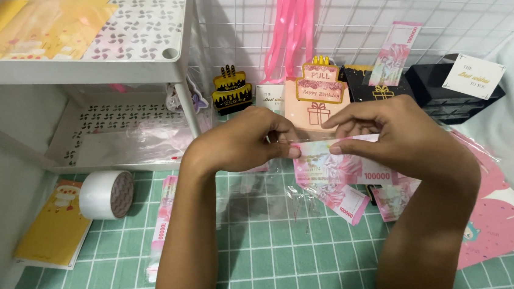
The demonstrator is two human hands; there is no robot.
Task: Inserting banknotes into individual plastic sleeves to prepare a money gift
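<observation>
Both hands meet over the green grid mat. The left hand and the right hand each pinch an end of a pink banknote in a clear sleeve, its long axis running left to right. More pink notes lie just below it. Left of the left forearm sits a tape roll. Behind the hands stands a peach gift box; up left, a white shelf holds yellow sheets.

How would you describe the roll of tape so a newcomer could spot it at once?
Start at the white shelf rack on the left and drop to the green checked mat below it. The roll of tape lies there on its side, partly on a yellow card. It is the only round white thing among flat pieces.
</observation>
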